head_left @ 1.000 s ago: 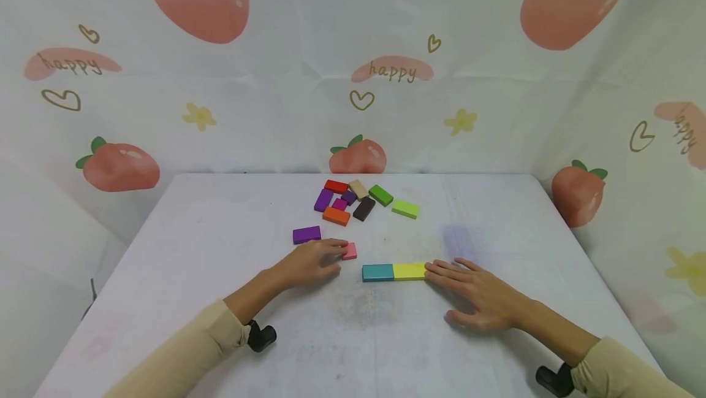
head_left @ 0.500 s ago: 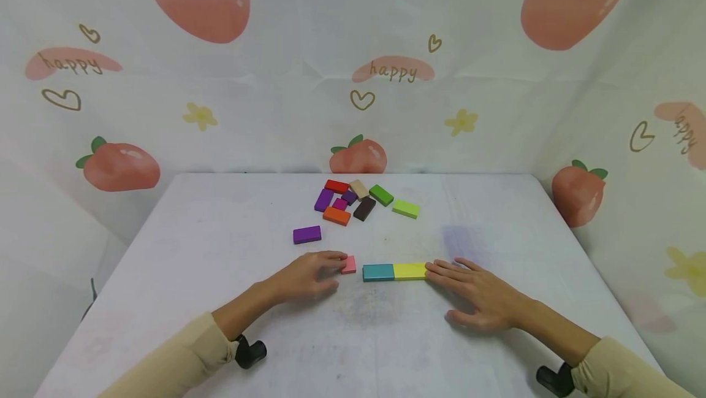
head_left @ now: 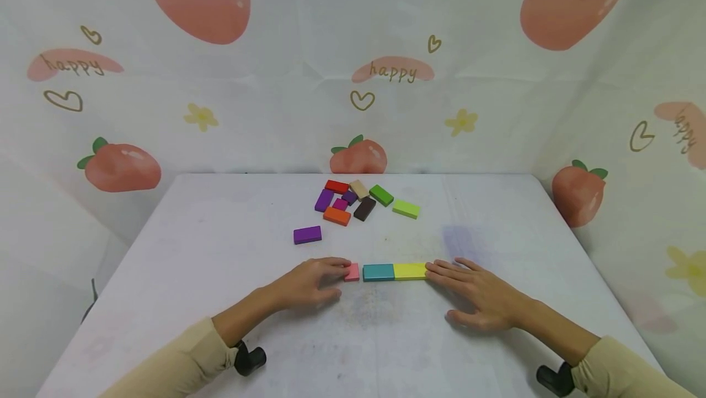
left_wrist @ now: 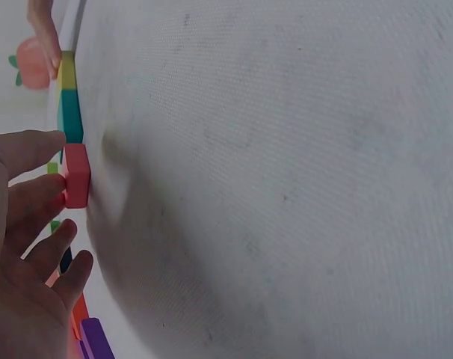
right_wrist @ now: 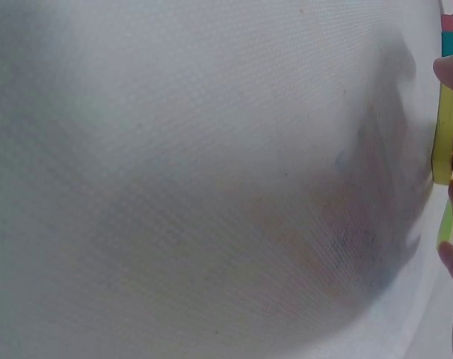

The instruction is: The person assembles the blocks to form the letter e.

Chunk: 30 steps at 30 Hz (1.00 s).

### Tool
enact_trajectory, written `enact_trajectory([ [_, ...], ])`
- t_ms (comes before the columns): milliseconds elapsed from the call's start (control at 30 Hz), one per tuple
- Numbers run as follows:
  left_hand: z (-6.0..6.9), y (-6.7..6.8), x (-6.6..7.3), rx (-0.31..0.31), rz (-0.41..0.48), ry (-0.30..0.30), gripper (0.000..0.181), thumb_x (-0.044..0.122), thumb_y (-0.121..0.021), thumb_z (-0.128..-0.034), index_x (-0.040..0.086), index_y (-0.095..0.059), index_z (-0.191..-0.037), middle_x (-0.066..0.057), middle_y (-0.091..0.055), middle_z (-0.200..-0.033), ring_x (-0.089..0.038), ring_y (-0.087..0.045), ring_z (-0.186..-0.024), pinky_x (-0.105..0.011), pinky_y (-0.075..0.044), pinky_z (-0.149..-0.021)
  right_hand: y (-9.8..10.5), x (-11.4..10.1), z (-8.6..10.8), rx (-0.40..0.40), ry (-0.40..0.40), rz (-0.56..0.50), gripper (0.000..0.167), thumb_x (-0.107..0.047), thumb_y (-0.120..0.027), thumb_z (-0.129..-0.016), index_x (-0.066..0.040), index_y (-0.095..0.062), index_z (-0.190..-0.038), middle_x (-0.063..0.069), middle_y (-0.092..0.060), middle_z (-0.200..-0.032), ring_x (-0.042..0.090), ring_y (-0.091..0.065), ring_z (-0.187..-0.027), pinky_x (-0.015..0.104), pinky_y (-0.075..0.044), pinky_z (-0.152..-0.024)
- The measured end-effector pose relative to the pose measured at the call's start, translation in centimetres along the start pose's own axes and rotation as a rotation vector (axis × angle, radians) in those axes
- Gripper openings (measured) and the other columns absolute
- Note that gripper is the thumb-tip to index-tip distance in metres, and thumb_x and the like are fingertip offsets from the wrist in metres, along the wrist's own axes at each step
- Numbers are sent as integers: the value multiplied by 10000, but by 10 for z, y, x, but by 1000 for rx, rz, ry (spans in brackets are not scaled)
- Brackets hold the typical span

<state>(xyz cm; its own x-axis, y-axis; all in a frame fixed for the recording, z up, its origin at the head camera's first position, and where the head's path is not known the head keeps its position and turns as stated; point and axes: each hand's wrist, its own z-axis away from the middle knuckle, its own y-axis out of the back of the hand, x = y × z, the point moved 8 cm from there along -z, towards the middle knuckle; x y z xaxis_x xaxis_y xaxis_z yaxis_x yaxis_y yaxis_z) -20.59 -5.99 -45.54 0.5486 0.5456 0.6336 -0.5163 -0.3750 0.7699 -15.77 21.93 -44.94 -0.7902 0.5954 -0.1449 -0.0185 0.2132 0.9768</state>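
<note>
My left hand (head_left: 309, 281) lies left of the row of blocks, its fingertips touching a small pink block (head_left: 352, 272). In the head view the thumb is apart from that block, on its near side. A narrow gap separates the pink block from a teal block (head_left: 378, 273). The teal block meets a yellow block (head_left: 410, 271) end to end. At the yellow block's right end rest the fingertips of my right hand (head_left: 480, 297), fingers extended and thumb spread. In the left wrist view the pink block (left_wrist: 76, 176) stands beside the fingers.
A purple block (head_left: 307, 235) lies behind the left hand. Farther back is a loose cluster with an orange block (head_left: 336, 216), a dark brown block (head_left: 364, 208), a red block (head_left: 336, 186) and several others. A lime block (head_left: 406, 208) lies at its right.
My left hand has drawn the pink block toward the near side, then slid it right, close to the teal block. The right hand and the other blocks have stayed put.
</note>
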Motion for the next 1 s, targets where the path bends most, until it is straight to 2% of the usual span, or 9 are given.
enact_trajectory([
  [500,-2,-5,4,-17,-12,4,493,216,-677,-928,84,-586,-1394,-7,-514,-1479,-195,-436,-1393,-417,-426,-1077,0,-1,-1,26,-5,-37,737,-376,-713,-862,-128,-449,-1503,29,-427,-1552,232,-412,-1411,243,-47,-1179],
  [600,-2,-6,5,-17,-16,6,500,225,-675,-927,85,-583,-1397,-7,-513,-1480,-196,-438,-1392,-419,-426,-1077,0,-1,-2,13,-30,-59,733,-373,-717,-860,-143,-452,-1503,16,-421,-1556,224,-403,-1418,298,-121,-1155],
  [800,-2,-6,7,-16,-23,7,503,238,-675,-926,97,-583,-1400,4,-510,-1483,-185,-435,-1395,-421,-421,-1082,3,0,-3,-16,-90,-107,693,-371,-717,-871,-176,-475,-1491,7,-413,-1561,193,-393,-1422,504,-324,-1081],
  [1000,-3,-5,7,-16,-26,5,503,245,-676,-927,105,-583,-1402,9,-505,-1488,-181,-428,-1401,-426,-416,-1086,15,-1,-6,62,-87,-142,641,-302,-753,-844,-163,-542,-1433,61,-486,-1496,235,-454,-1357,510,-428,-1001],
])
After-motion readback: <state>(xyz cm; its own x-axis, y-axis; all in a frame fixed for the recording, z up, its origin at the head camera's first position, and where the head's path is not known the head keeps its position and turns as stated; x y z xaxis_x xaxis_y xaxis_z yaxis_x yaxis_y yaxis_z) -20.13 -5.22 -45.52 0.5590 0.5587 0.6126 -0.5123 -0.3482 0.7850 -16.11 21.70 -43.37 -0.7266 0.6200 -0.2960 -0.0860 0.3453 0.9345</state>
